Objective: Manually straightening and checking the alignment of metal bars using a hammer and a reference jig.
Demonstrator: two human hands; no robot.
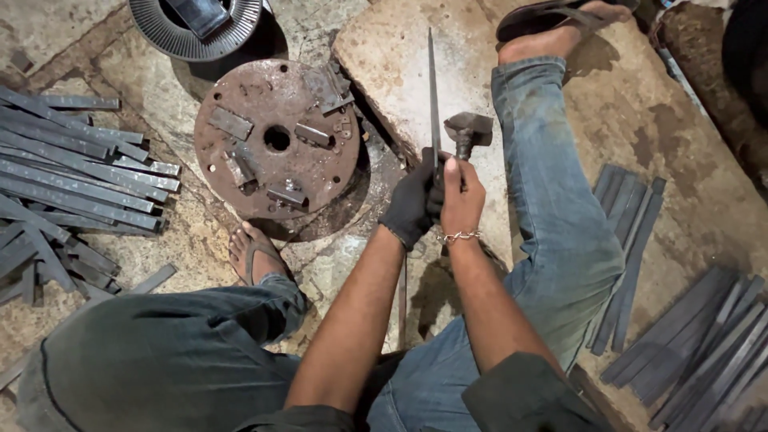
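My left hand [411, 202], in a black glove, grips a long thin flat metal strip [433, 88] that points away from me over a stone slab [384, 60]. My right hand [462, 194], bare with a chain bracelet at the wrist, is closed on the handle of a rusty hammer [468, 128], whose head sits just right of the strip. Both hands are side by side, touching, above the slab's near edge. The strip's lower end is hidden behind my hands.
A rusty round steel disc [276, 138] with welded blocks and a centre hole lies left of the slab. Piles of flat metal strips lie at the left [76, 172] and at the right [696, 344]. My sandalled feet [254, 254] and jeans-clad legs straddle the work spot. A ribbed round part [196, 28] sits at the top.
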